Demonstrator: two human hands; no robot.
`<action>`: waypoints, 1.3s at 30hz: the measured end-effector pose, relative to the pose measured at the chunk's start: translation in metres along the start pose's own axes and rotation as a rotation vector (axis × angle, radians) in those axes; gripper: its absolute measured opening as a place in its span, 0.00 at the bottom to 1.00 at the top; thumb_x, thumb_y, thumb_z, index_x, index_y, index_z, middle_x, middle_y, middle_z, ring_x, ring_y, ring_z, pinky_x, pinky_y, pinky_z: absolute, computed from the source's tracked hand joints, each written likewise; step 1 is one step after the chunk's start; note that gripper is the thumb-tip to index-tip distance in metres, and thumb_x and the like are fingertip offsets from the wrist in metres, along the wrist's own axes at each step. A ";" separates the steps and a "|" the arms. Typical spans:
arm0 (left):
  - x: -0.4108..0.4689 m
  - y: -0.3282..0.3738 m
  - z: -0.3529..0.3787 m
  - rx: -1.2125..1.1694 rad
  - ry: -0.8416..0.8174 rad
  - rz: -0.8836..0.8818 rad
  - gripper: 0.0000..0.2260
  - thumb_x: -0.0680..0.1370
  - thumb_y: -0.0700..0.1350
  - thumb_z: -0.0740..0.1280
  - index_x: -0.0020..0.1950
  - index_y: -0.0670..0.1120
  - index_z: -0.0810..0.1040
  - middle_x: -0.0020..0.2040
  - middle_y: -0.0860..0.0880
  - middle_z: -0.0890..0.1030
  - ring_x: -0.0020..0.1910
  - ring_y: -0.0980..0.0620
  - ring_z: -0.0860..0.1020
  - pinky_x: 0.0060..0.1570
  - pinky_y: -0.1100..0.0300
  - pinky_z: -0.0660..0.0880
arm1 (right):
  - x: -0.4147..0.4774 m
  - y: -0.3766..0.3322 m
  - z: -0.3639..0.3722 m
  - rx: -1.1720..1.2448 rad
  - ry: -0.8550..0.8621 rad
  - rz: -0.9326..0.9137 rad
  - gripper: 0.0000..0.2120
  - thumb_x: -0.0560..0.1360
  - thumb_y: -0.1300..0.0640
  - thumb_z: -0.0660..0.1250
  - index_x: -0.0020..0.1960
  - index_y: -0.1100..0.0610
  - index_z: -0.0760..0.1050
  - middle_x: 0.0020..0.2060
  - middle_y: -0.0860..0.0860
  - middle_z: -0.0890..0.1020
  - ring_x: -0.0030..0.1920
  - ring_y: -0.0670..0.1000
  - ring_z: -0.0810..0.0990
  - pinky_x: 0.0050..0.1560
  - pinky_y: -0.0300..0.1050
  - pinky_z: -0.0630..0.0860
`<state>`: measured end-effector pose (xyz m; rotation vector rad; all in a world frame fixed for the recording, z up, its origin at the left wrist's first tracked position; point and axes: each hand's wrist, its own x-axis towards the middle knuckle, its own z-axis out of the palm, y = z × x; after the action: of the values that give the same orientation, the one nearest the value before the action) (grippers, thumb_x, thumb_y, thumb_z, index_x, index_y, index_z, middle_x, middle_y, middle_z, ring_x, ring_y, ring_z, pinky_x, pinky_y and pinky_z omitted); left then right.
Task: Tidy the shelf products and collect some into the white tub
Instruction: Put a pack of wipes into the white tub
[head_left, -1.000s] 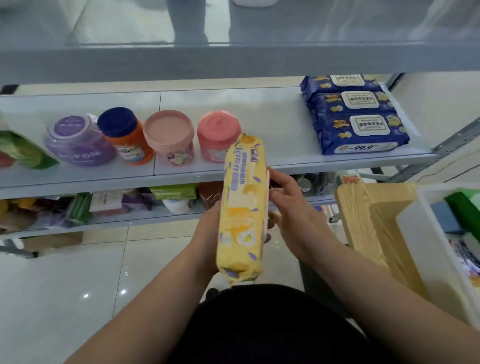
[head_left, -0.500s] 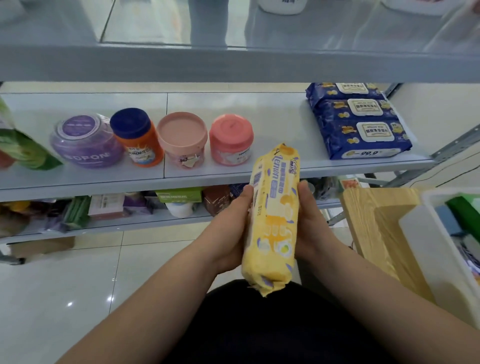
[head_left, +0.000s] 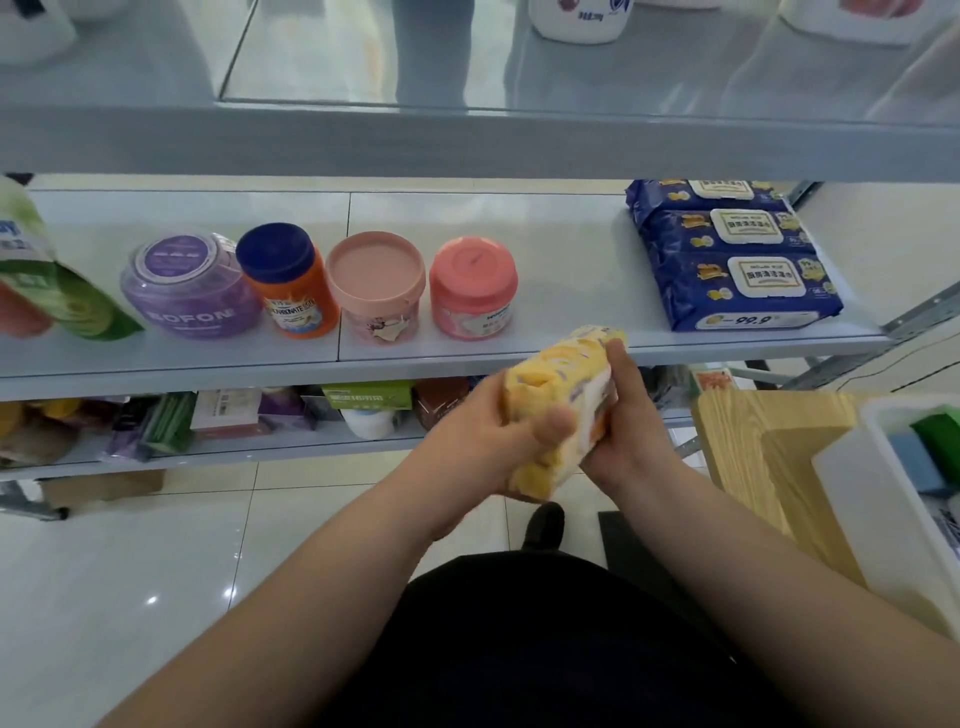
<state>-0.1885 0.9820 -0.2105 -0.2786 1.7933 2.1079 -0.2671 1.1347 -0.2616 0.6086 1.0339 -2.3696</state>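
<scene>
Both my hands hold a yellow lemon wipes pack (head_left: 558, 384) in front of the middle shelf (head_left: 561, 291). My left hand (head_left: 488, 436) grips its near left side, thumb across the front. My right hand (head_left: 626, 426) wraps the pack's right side, fingers reaching up to its far end. The pack is tilted, with its far end pointing up and right. The white tub (head_left: 893, 514) stands at the right edge, with green and blue items inside.
On the middle shelf stand a purple jar (head_left: 189, 291), an orange bottle with a blue cap (head_left: 288, 280), two pink tubs (head_left: 376, 288) and stacked blue wipes packs (head_left: 727, 254). A wooden stand (head_left: 769, 447) is left of the tub. The lower shelf holds several mixed products.
The yellow pack has turned from nearly upright to tilted and foreshortened, and shifted right. My left thumb now lies across its front; my right hand has closed around its far side.
</scene>
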 end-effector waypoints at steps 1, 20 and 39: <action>0.006 -0.006 -0.004 0.123 0.100 0.058 0.38 0.54 0.69 0.79 0.61 0.61 0.73 0.57 0.55 0.83 0.54 0.52 0.83 0.43 0.44 0.84 | -0.003 0.000 0.003 0.024 0.024 -0.060 0.41 0.67 0.42 0.78 0.72 0.62 0.73 0.65 0.64 0.80 0.66 0.67 0.78 0.69 0.70 0.70; 0.085 -0.036 -0.015 -0.431 0.211 -0.231 0.16 0.82 0.57 0.60 0.61 0.48 0.77 0.43 0.48 0.85 0.30 0.53 0.79 0.18 0.64 0.69 | 0.001 -0.066 -0.039 -0.174 0.067 -0.153 0.32 0.70 0.41 0.69 0.72 0.53 0.76 0.63 0.56 0.83 0.62 0.58 0.83 0.50 0.57 0.84; 0.268 -0.060 0.014 0.429 0.505 -0.079 0.25 0.65 0.54 0.72 0.61 0.52 0.76 0.58 0.48 0.81 0.57 0.46 0.81 0.56 0.46 0.80 | 0.175 -0.163 -0.085 -1.204 0.217 -0.121 0.24 0.78 0.50 0.66 0.74 0.50 0.71 0.63 0.50 0.79 0.60 0.52 0.78 0.63 0.54 0.77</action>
<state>-0.4089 1.0416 -0.3630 -0.8009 2.4094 1.6313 -0.4824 1.2540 -0.3239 0.3094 2.2920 -1.3318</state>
